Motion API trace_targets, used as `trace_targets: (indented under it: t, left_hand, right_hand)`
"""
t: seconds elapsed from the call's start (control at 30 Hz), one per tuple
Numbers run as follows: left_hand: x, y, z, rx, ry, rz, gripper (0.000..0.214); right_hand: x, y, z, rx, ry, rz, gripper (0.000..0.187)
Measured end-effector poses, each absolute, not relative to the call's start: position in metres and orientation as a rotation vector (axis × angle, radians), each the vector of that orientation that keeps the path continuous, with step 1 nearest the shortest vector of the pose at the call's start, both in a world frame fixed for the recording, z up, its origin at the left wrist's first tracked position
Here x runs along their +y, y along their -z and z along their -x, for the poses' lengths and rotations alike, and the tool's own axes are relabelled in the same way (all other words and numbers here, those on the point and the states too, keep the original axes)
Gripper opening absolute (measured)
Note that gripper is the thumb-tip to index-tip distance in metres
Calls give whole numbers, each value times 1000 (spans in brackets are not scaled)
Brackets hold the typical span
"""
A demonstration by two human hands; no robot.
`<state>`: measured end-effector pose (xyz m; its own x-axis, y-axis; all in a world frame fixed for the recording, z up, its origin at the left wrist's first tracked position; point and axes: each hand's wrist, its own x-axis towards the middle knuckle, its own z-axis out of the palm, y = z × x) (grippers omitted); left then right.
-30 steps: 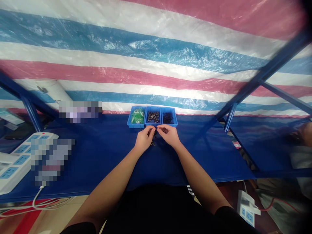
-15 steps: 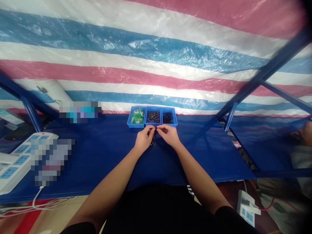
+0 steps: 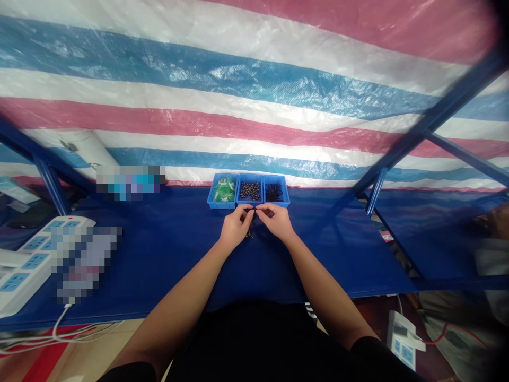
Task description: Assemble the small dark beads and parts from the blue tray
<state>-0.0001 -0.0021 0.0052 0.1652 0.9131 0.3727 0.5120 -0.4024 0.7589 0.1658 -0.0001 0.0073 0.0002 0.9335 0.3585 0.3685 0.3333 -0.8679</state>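
My left hand and my right hand meet fingertip to fingertip just in front of three small blue bins. Both are closed in a pinch around something tiny and dark, too small to name. Below the fingers, a few small brass-and-black parts lie on the table, partly hidden by my left hand. The left bin contains green and white pieces in clear plastic. Small brass-coloured parts fill the middle bin, and thin black parts the right one.
A white power strip lies on the left of the blue tabletop, beside a blurred-out object with a white cable. Blue metal frame bars slope on both sides. Striped sheeting hangs behind. Part of another person shows at the right edge.
My hands stay almost still, still pinched together at the same spot. The person at the far right has shifted slightly.
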Motion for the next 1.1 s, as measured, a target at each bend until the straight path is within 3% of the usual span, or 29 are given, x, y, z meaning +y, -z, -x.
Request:
trace_targets:
  t: [0.5, 1.1]
  left_hand:
    - [-3, -9, 0, 1353, -1141, -2003, 28]
    - [-3, -7, -1, 1239, -1203, -2078, 32]
  right_hand:
    - [-1, -7, -166, -1585, -673, 1233, 22]
    - [1, -10, -168, -1504, -1032, 1120, 32]
